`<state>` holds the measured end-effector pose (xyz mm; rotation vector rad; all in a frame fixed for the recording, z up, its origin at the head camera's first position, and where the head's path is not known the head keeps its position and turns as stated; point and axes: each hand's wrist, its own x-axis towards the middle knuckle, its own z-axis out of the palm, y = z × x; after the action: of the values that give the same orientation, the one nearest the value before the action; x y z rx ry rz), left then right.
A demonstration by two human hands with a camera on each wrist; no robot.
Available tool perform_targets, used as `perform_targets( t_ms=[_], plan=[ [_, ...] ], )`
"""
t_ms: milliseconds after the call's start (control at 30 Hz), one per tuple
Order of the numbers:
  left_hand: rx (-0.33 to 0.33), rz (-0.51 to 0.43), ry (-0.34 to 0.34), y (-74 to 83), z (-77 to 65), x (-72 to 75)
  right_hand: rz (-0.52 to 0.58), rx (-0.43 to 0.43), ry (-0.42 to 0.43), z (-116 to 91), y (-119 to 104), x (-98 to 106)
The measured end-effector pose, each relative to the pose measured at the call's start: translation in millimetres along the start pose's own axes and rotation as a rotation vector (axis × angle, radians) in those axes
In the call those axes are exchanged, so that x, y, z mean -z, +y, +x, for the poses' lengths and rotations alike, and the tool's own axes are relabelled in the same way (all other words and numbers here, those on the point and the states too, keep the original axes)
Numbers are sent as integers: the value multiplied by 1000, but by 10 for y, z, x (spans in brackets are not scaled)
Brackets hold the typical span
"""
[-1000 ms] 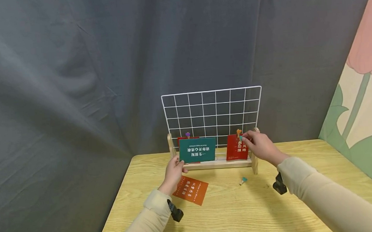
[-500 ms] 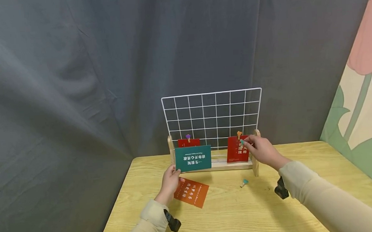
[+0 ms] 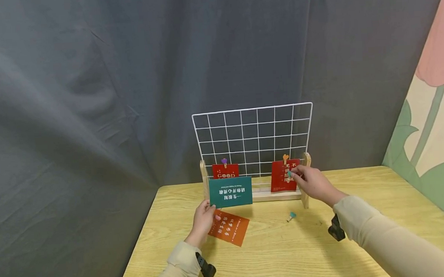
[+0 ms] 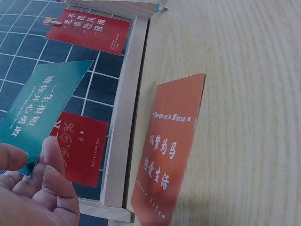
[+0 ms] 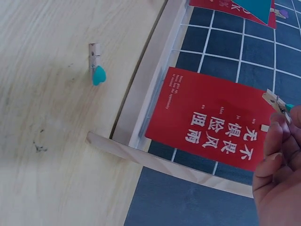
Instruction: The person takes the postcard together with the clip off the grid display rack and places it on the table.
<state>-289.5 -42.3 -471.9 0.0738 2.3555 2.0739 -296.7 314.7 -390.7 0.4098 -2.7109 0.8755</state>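
My left hand point(image 3: 203, 220) pinches a green card point(image 3: 230, 192) by its lower corner, its white lettering upside down in the head view. The card is held in front of the white wire grid and overlaps a red card point(image 3: 225, 170) hung there by a purple clip point(image 3: 224, 161). My right hand point(image 3: 311, 181) pinches a small wooden clothespin point(image 5: 276, 101) with a teal heart, close to the second red card point(image 5: 209, 117). An orange clip point(image 3: 285, 157) fastens that red card to the grid at the right.
The wire grid point(image 3: 257, 123) stands in a wooden base point(image 3: 274, 195) on the table. An orange card point(image 3: 230, 228) lies before it at the left. Another teal-heart clothespin point(image 3: 291, 216) lies on the tabletop near the base's right foot. A grey curtain hangs behind.
My left hand has lowered the green card and drawn it slightly left, uncovering more of the left red card. My right hand has moved slightly down with the clothespin.
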Motion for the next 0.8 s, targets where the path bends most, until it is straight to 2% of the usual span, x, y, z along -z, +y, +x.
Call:
perform_targets(
  t_ms=[167, 400, 633, 800],
  plan=[
    [-3, -9, 3, -34, -6, 3, 12, -8, -11, -37, 51, -64],
    [38, -23, 5, -120, -27, 0, 28, 1, -15, -93, 113, -160],
    [42, -19, -4, -195, -37, 20, 47, -41, -59, -121, 157, -237],
    [46, -25, -6, -228, -45, 37, 57, -38, -58, -145, 184, -273]
  ],
)
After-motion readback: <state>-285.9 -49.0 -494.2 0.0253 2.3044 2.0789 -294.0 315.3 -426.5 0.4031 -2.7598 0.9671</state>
